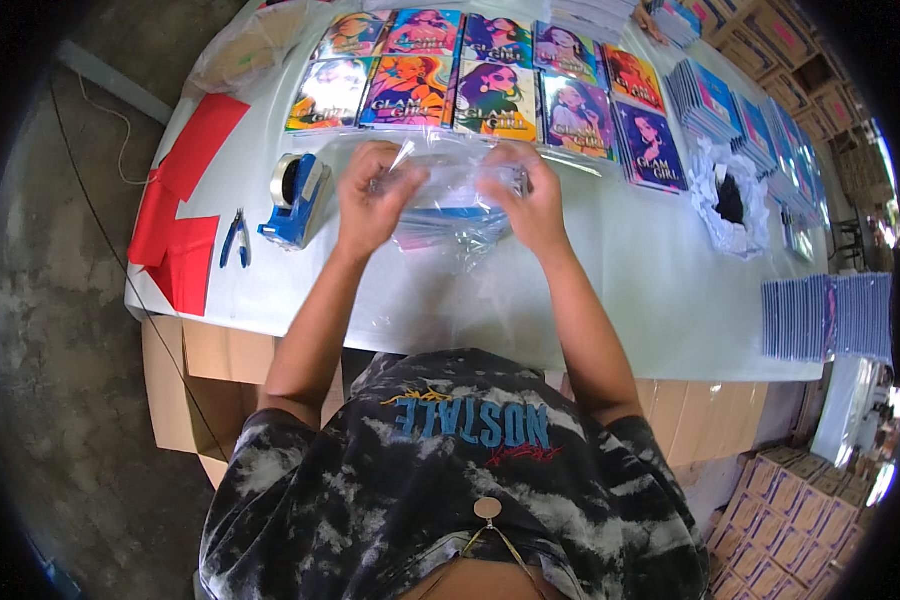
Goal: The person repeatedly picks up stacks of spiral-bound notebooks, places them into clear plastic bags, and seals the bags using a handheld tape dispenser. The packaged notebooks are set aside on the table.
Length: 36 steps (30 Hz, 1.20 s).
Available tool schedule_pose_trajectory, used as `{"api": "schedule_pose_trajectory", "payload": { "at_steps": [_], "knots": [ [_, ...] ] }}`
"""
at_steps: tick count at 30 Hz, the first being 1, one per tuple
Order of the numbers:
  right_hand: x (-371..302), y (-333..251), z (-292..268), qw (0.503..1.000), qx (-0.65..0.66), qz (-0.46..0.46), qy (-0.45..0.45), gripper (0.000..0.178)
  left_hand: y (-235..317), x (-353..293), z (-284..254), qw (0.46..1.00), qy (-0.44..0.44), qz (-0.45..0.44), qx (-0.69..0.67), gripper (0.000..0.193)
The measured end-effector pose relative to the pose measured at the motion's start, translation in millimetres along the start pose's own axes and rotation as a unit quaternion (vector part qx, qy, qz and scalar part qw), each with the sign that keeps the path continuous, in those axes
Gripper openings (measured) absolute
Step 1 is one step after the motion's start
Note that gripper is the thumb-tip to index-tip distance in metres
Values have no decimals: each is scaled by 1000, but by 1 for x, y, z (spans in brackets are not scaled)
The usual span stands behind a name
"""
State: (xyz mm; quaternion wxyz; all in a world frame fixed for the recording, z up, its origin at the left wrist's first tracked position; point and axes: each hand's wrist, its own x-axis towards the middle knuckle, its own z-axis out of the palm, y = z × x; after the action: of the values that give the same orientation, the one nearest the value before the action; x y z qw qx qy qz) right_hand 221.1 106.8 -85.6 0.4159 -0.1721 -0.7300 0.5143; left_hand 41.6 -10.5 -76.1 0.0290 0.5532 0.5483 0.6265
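Note:
A clear plastic bag (460, 235) is stretched between my two hands over the table. Inside or beneath it show a blue edge and a bit of pink, too veiled by the glossy film to name. My left hand (372, 200) pinches the bag's left side, thumb bent inward. On the opposite side my right hand (528, 195) grips the film, its fingers slightly blurred. Just beyond the hands lie rows of colourful illustrated books (495, 98). Left of my left hand stands a blue tape dispenser (292, 205) with a roll of clear tape.
Blue-handled pliers (236, 243) and red sheets (182, 200) lie on the white table (650, 300) at left. Crumpled white plastic (715, 215) and stacked blue books (705, 105) stand at right. Wrapped stacks (830, 315) sit near the right corner, cartons (785, 520) below.

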Motion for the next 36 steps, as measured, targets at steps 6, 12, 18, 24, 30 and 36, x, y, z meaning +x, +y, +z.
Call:
{"api": "schedule_pose_trajectory", "payload": {
  "at_steps": [6,12,18,24,30,36],
  "knots": [
    [83,-67,1,946,-85,-180,257,17,52,90,-27,974,197,105,47,32],
    [85,-112,-42,969,-210,-7,127,31,58,85,-68,973,228,-19,-45,39],
    [75,-87,-46,885,-405,92,-211,32,83,66,-48,979,-57,120,154,56],
    [73,-164,-68,981,-180,18,63,17,99,65,-35,901,-195,147,357,68],
    [48,-122,-56,879,-424,-190,-103,10,116,69,-43,883,-293,142,338,44],
    [23,-111,-25,921,-196,-235,240,12,108,78,-46,909,-191,157,335,14]
  ]
}}
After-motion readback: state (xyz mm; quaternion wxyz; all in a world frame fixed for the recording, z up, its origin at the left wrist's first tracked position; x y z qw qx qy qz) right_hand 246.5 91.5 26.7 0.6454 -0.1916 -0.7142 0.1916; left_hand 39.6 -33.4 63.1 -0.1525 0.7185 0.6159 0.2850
